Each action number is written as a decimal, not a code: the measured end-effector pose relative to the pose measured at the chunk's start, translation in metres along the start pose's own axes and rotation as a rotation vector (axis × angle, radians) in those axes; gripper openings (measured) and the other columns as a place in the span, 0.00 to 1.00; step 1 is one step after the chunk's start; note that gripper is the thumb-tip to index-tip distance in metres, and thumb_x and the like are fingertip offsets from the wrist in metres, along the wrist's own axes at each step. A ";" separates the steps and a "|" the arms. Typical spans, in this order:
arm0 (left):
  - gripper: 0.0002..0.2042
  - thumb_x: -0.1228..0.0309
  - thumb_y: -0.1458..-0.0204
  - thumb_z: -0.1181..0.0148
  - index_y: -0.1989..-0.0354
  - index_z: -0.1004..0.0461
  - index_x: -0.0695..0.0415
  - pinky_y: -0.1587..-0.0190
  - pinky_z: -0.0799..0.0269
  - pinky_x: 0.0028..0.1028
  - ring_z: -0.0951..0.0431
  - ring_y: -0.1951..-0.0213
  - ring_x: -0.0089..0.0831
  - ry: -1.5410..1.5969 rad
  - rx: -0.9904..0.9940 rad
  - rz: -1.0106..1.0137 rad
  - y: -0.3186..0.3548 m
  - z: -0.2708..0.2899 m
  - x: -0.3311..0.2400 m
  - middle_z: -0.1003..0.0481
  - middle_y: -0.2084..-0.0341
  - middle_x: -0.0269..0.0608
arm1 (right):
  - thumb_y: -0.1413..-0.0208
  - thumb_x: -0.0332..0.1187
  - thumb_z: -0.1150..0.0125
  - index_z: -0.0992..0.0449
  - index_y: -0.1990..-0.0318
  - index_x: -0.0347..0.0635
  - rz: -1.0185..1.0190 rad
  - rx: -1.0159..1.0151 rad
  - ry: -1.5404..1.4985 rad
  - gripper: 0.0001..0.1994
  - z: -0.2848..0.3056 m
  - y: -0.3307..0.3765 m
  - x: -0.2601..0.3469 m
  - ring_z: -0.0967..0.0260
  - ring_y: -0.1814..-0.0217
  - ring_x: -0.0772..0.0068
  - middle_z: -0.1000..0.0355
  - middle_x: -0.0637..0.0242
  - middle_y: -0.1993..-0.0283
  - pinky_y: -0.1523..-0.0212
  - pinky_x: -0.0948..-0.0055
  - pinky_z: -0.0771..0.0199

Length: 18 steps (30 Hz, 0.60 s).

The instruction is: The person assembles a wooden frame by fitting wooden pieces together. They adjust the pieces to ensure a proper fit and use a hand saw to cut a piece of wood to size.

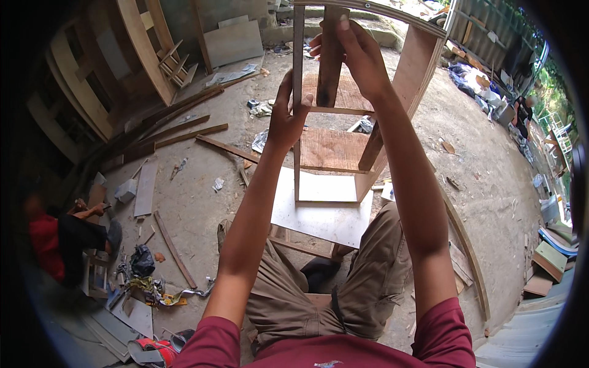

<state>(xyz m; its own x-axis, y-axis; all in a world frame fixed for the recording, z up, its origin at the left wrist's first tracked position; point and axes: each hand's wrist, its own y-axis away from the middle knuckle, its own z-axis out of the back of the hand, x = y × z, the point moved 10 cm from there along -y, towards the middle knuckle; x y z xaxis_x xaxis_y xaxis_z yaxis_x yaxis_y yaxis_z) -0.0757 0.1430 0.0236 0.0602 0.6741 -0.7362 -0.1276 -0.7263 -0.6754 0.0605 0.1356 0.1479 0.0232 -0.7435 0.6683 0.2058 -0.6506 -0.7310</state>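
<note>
A tall, narrow wooden shelf frame (412,73) stands in front of me, with cross shelves (334,149) between its sides. Its lower end rests on a white board (319,216) between my knees and the floor. My left hand (288,116) is closed around the frame's left side edge, about mid-height. Near the top, my right hand (363,58) grips a dark wooden strip (332,67), thumb on its face and fingers behind it. This strip is held upright inside the frame, slightly tilted. A second short strip (372,150) leans by the right side lower down.
On the left sits a person in red (46,248). Long wooden strips (190,136) and scraps lie on the floor there, with a red shoe-like item (153,352) near me. Large panels (144,49) lean behind. A long strip (469,264) lies right; another person (523,116) is farther off.
</note>
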 end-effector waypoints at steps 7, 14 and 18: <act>0.33 0.68 0.38 0.44 0.26 0.49 0.63 0.33 0.37 0.33 0.33 0.35 0.34 -0.011 0.034 0.012 0.006 0.004 0.020 0.34 0.36 0.50 | 0.45 0.30 0.26 0.27 0.43 0.36 -0.214 0.219 0.210 0.23 -0.013 0.035 -0.038 0.21 0.50 0.72 0.20 0.63 0.54 0.44 0.68 0.21; 0.28 0.68 0.38 0.48 0.30 0.43 0.64 0.37 0.35 0.29 0.29 0.42 0.28 0.105 -0.049 0.039 0.007 -0.006 0.020 0.29 0.42 0.45 | 0.46 0.38 0.25 0.25 0.44 0.37 -0.191 0.260 0.231 0.25 -0.007 0.058 -0.053 0.21 0.53 0.69 0.18 0.59 0.53 0.47 0.66 0.23; 0.26 0.70 0.39 0.49 0.32 0.38 0.63 0.39 0.34 0.29 0.27 0.43 0.27 0.093 -0.064 0.048 0.006 -0.002 0.020 0.26 0.46 0.43 | 0.44 0.40 0.27 0.25 0.45 0.37 -0.226 0.216 0.303 0.24 -0.007 0.060 -0.057 0.21 0.53 0.69 0.18 0.60 0.55 0.47 0.65 0.24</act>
<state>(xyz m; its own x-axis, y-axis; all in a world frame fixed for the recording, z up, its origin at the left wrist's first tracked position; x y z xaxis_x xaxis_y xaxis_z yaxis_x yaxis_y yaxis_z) -0.0732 0.1519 0.0049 0.1472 0.6252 -0.7664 -0.0691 -0.7665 -0.6385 0.0651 0.1382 0.0649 -0.3277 -0.6185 0.7142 0.3731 -0.7792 -0.5036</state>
